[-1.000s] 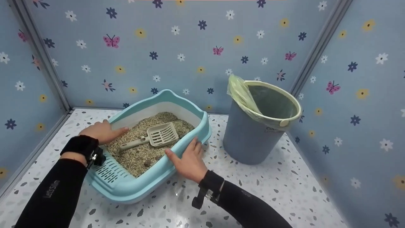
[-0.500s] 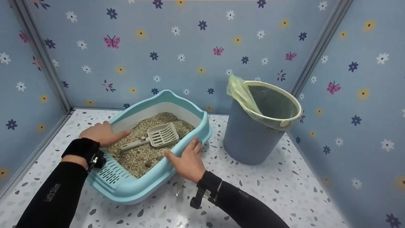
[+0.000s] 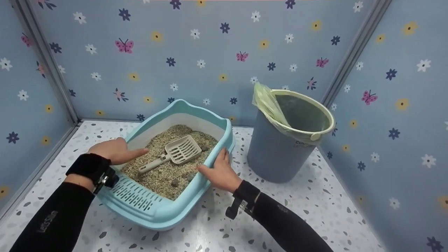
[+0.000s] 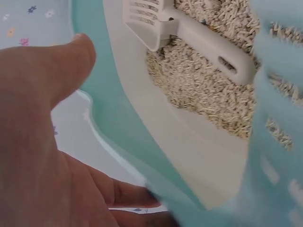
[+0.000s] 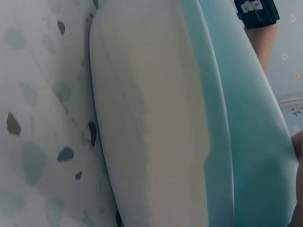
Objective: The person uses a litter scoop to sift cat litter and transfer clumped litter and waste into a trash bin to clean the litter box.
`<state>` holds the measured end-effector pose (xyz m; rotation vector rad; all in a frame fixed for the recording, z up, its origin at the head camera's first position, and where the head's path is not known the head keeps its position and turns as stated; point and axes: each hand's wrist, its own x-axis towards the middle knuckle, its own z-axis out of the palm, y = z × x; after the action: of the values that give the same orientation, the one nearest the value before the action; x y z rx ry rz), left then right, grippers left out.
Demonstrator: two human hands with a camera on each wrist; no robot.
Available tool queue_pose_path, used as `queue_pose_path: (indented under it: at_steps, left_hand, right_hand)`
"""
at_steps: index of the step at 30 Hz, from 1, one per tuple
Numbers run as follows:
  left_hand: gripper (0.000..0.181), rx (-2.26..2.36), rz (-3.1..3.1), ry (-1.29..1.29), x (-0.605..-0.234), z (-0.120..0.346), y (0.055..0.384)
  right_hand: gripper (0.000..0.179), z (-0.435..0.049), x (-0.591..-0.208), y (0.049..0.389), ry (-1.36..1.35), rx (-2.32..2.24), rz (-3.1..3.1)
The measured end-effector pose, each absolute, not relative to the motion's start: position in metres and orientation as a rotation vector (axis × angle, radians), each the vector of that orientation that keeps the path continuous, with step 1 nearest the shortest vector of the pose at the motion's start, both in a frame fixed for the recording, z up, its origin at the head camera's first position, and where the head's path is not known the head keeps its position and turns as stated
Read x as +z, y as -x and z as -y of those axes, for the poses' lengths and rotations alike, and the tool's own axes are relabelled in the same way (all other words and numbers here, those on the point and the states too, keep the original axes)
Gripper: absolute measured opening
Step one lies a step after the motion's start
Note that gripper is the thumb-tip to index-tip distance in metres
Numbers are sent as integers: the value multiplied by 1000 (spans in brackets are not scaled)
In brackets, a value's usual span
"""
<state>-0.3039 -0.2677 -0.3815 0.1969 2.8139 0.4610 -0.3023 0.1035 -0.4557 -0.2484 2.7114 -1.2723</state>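
A pale blue litter box (image 3: 187, 201) stands on the speckled surface, with cat litter (image 3: 154, 183) inside. On the litter lies a beige slotted litter scoop (image 3: 182, 149), its handle toward the near left. My left hand (image 3: 108, 150) is at the box's left rim; in the left wrist view its fingertips meet the rim from outside, the thumb held up apart from it. Against the right side is my right hand (image 3: 222, 173), thumb at the rim and fingers straight along the outside. In the right wrist view only part of this hand shows at the right edge.
A blue-grey trash bin (image 3: 274, 154) with a pale yellow liner bag (image 3: 269, 105) hanging over its rim stands to the right. Flowered panels (image 3: 196, 70) enclose the back and sides. Several dark clumps (image 3: 175, 182) lie in the litter near the right wall.
The litter box has turned counterclockwise, its near end swinging right, with the scoop riding along. My right hand has moved right with it; my left hand has shifted slightly nearer. The bin stays put.
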Motion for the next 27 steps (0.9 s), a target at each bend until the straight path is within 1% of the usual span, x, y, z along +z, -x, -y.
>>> queue_pose_path:
  at_steps: [1, 4, 7, 10, 13, 16, 18, 21, 24, 27]
  left_hand:
    - [108, 452, -2812, -205, -380, 269, 303]
    - [102, 461, -2809, -241, -380, 277, 304]
    - [90, 526, -2787, -259, -386, 286, 308]
    - [82, 621, -2753, -276, -396, 294, 312]
    - [72, 720, -2723, -297, -404, 302, 315]
    - [67, 779, -2697, -309, -409, 308, 317]
    - [66, 794, -2687, -318, -410, 310, 318]
    - [65, 801, -2667, -321, -413, 311, 317]
    - [63, 810, -2641, -311, -409, 307, 312]
    - [59, 818, -2598, -314, -402, 297, 302]
  right_hand:
    - [131, -108, -455, 307, 272, -1273, -2699]
    - [127, -124, -456, 321, 365, -1306, -2660]
    - [123, -136, -455, 329, 435, -1351, -2638]
    - [117, -139, -455, 325, 391, -1391, -2663]
    - [113, -131, -457, 308, 268, -1450, -2657]
    - [115, -122, -460, 290, 217, -1517, -2583]
    - [120, -119, -463, 283, 224, -1543, -2529]
    - [119, -120, -467, 282, 259, -1543, -2507]
    - [113, -128, -468, 290, 346, -1553, -2461]
    - [113, -146, -467, 301, 436, -1538, -2415]
